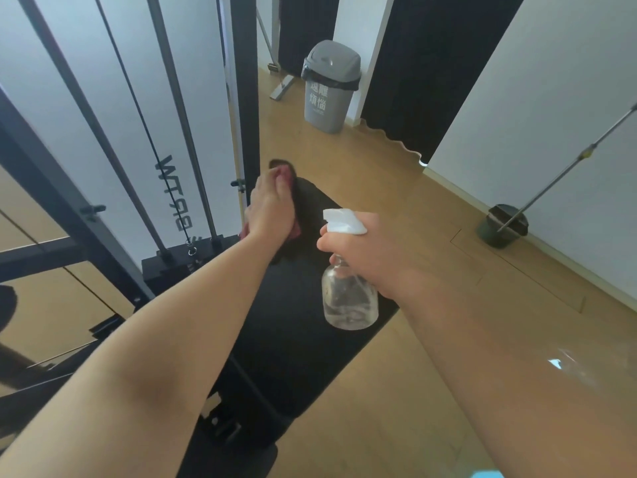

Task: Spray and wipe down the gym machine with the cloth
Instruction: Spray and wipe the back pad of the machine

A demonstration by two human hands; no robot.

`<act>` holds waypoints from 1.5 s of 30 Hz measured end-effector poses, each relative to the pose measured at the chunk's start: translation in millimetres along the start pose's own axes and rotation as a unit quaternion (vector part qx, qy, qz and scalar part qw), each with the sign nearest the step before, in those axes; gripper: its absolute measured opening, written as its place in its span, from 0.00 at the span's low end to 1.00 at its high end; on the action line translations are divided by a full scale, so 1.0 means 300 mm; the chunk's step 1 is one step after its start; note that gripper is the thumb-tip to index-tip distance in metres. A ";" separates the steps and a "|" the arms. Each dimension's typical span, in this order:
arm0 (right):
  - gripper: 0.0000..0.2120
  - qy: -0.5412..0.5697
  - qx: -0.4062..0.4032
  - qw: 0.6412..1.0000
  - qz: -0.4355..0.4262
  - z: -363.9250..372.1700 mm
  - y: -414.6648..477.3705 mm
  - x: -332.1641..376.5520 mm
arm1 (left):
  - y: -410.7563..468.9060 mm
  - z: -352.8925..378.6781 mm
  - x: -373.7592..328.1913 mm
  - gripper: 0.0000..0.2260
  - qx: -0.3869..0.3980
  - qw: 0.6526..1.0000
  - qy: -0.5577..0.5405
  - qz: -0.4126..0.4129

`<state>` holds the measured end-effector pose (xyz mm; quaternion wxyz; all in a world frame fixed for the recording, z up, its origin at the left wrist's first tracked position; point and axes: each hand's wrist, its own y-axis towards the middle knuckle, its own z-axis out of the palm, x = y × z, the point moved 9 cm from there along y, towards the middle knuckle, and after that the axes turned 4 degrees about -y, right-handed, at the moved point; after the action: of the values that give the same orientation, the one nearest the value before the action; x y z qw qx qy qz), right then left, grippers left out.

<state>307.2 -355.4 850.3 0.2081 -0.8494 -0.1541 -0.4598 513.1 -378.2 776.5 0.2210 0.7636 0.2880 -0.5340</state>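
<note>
The gym machine's black padded bench (293,339) runs from the bottom centre away from me toward its upright frame (244,98). My left hand (270,208) presses flat on a dark red cloth (287,174) at the bench's far end; only the cloth's edges show around the fingers. My right hand (365,250) holds a clear spray bottle (348,298) with a white trigger head above the bench's right side, nozzle facing left toward the pad.
Cable, guide rods and the weight stack (182,257) stand left of the bench. A grey lidded bin (329,88) stands on the wooden floor behind. A dustpan with a long handle (505,225) leans by the right wall. Black curtains hang at the back.
</note>
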 end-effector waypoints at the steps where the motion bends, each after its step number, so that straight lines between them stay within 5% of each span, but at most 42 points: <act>1: 0.13 -0.008 -0.006 1.000 -0.006 -0.007 -0.001 0.008 | -0.007 0.017 -0.048 0.18 0.005 0.998 0.024 0.052; 4: 0.12 -0.012 -0.026 0.999 -0.019 -0.016 0.009 0.034 | -0.029 0.018 -0.090 0.19 -0.010 0.991 0.037 0.130; 12: 0.10 -0.024 0.007 0.999 -0.026 0.174 0.045 0.023 | -0.065 -0.001 0.142 0.23 -0.033 0.997 0.001 0.074; 26: 0.09 -0.093 0.122 0.987 0.039 0.696 0.137 -0.294 | -0.249 -0.129 1.038 0.20 -0.072 0.976 -0.067 -0.192; 29: 0.08 -0.097 0.126 0.987 0.025 0.735 0.128 -0.287 | -0.233 -0.143 0.988 0.18 -0.077 0.972 -0.082 -0.207; 33: 0.07 -0.090 0.093 0.991 -0.008 0.705 0.132 -0.217 | -0.135 -0.094 0.785 0.14 -0.012 0.986 -0.136 -0.098; 36: 0.07 -0.076 0.076 0.994 -0.011 0.679 0.135 -0.196 | -0.129 -0.066 0.740 0.22 0.021 0.995 -0.097 -0.009; 40: 0.07 -0.066 0.106 0.992 0.012 0.685 0.127 -0.224 | -0.166 -0.113 0.875 0.15 -0.055 0.993 -0.081 -0.066; 45: 0.11 -0.090 0.113 0.989 0.012 0.664 0.083 -0.265 | -0.279 -0.126 0.907 0.21 -0.102 0.991 -0.020 -0.085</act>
<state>419.3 -283.9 680.0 0.2932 -0.8602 -0.2132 -0.3588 554.4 -236.7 530.0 0.2568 0.6990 0.4002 -0.5341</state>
